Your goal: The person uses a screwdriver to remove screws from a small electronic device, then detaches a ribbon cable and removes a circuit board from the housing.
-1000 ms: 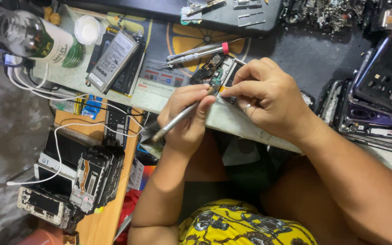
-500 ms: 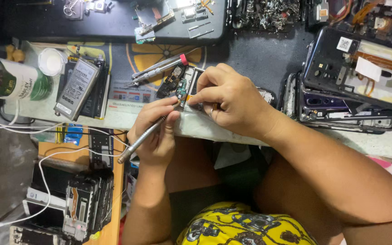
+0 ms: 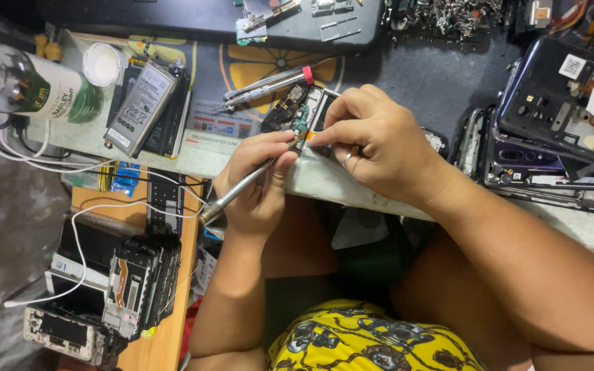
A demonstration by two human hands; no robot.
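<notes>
My left hand [image 3: 259, 182] grips a slim silver screwdriver [image 3: 235, 193], its tip pointing up into an opened phone [image 3: 305, 110] lying on the work mat. My right hand [image 3: 372, 141], with a ring on one finger, rests on the phone's right side and pinches its edge. The phone's green circuit board shows between my two hands. Two more silver tools, one with a red cap [image 3: 269, 84], lie just above the phone.
A phone battery [image 3: 139, 108], a white cup lid [image 3: 104, 63] and a bottle [image 3: 32, 86] sit at the left. Dismantled phone frames [image 3: 551, 130] pile at the right. A dark tray [image 3: 297, 24] lies at the back. White cables [image 3: 84, 227] and stacked phone parts [image 3: 125, 288] lie on a wooden board below left.
The view has shifted, so the bench sits differently in frame. Both hands have stayed on the opened phone, with the screwdriver still in my left hand.
</notes>
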